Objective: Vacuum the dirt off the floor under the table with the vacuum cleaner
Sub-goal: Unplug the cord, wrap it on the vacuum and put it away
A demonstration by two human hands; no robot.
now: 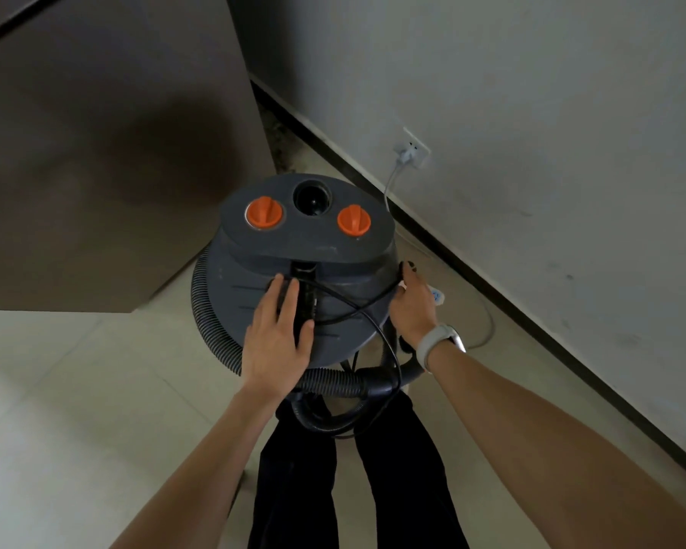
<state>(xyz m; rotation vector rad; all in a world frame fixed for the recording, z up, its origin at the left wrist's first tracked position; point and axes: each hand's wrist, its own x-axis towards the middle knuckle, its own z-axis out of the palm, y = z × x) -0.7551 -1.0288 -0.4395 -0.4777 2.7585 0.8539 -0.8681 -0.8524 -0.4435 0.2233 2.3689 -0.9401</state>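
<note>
A dark grey drum vacuum cleaner (305,247) with two orange knobs stands on the floor in front of me. Its ribbed black hose (210,330) coils around the left side and front of the drum. A thin black power cord (357,307) loops over the lid. My left hand (278,334) lies flat on the lid, fingers spread, next to the cord slot. My right hand (412,307) curls around the lid's right rim and touches the cord there; whether it grips the cord or the rim I cannot tell.
A brown table (96,132) fills the upper left, its corner just behind the vacuum. A grey wall (531,132) with a dark skirting runs diagonally on the right. A white socket (414,150) holds a plug with a grey cable trailing down. Pale floor tiles (76,410) lie to the left.
</note>
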